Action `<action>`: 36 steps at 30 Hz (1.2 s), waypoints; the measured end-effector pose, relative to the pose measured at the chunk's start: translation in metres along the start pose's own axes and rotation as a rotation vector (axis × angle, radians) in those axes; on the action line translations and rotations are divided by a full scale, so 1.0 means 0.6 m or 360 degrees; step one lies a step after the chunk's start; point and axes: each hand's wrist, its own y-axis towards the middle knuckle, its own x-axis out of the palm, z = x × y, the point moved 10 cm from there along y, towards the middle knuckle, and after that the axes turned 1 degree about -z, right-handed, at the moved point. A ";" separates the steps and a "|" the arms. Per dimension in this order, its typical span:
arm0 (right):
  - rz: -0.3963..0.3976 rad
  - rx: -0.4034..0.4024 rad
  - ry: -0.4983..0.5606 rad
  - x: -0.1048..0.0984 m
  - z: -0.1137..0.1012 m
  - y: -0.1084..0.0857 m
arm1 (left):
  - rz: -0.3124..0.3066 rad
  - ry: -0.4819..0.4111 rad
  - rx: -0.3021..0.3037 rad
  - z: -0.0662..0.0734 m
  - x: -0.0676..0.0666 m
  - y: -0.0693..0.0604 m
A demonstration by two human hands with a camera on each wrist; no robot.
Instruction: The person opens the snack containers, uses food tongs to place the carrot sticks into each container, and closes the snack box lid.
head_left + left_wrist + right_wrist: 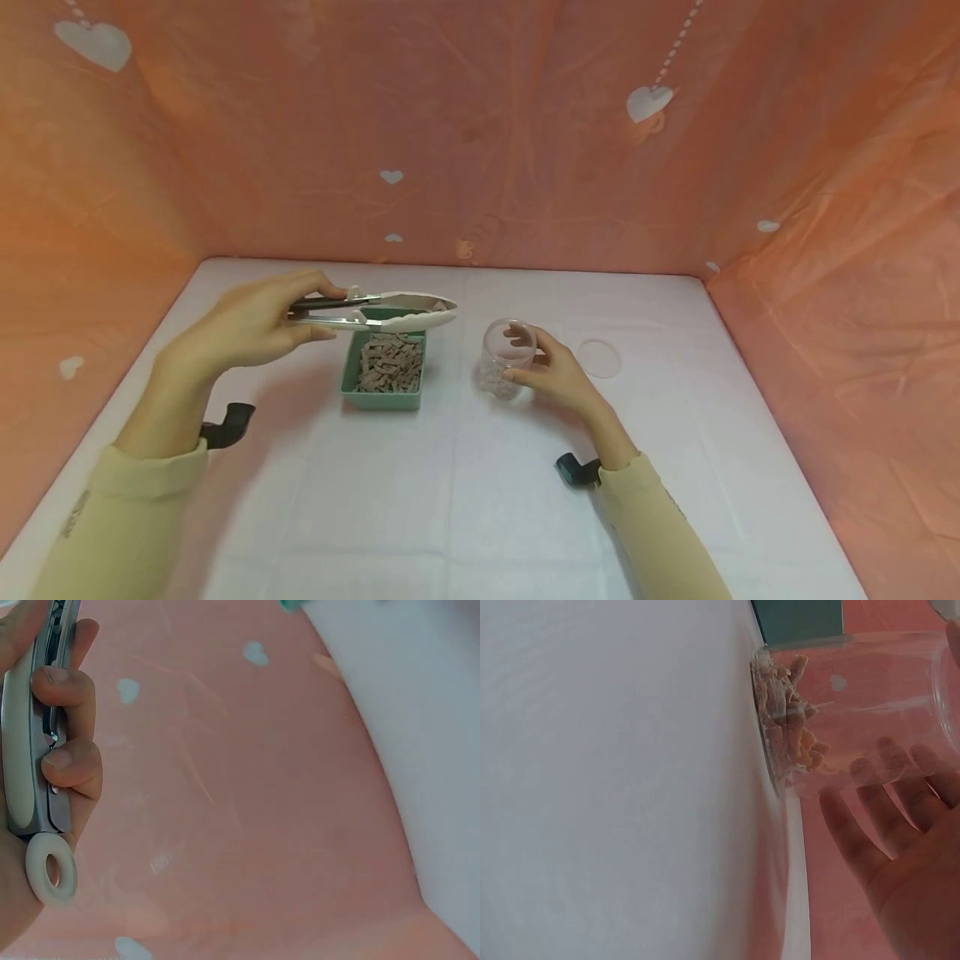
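My left hand [258, 321] grips a pair of kitchen tongs [408, 322] with pale scalloped tips, held level above the far end of a green tray [382, 401]. In the left wrist view the fingers curl round the tongs' metal handle [22, 742], with a pale pull ring at its end. A small brownish bit seems to lie between the tips. Brown strip-like pieces [390, 364] fill the tray. Right of it stands an upright clear jar [492, 354], open at the top. My right hand [555, 371] holds its side; small chunks [787, 712] cover the jar's bottom.
A clear round ring or lid [599, 358] lies on the white-covered table [450, 500], right of the jar. Orange cloth [480, 142] with pale hearts rises behind the table and along both sides. A black wrist device sits on each forearm.
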 end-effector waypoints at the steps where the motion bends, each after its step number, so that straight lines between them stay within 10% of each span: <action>1: 0.0002 0.0003 -0.0002 0.000 0.000 0.000 | 0.0003 -0.0017 0.0011 0.006 0.001 0.005; 19: 0.0019 -0.0005 -0.0011 -0.002 0.000 -0.001 | -0.0063 -0.0146 0.0249 0.093 0.052 0.080; 36: 0.0021 0.0042 0.0032 -0.002 0.002 -0.001 | -0.0247 -0.0110 0.0152 0.092 0.092 0.099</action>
